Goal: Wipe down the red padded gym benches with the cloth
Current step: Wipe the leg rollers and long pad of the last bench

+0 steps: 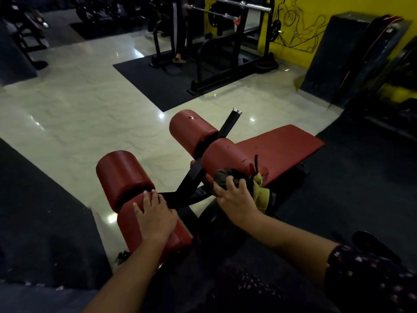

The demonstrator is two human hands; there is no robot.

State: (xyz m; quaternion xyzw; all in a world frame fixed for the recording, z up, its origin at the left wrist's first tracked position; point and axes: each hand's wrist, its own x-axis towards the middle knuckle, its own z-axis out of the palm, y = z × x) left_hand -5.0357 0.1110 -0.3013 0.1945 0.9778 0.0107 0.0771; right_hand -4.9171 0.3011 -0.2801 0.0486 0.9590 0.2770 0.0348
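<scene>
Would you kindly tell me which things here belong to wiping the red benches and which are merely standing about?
Job: cloth, gripped by right hand; red bench pad; red roller pads, left hand resting on one.
Standing about: barbell rack; black floor mat; weight plate.

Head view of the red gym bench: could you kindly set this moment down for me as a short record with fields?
setting: gym, pale tiled floor, dark mats
bench: red flat pad, red roller pads on a black frame
left hand: lies flat on the nearest roller pad
right hand: holds a bunched grey and yellow cloth at the near end of the upper roller pad
background: barbell rack, a person's legs
</scene>
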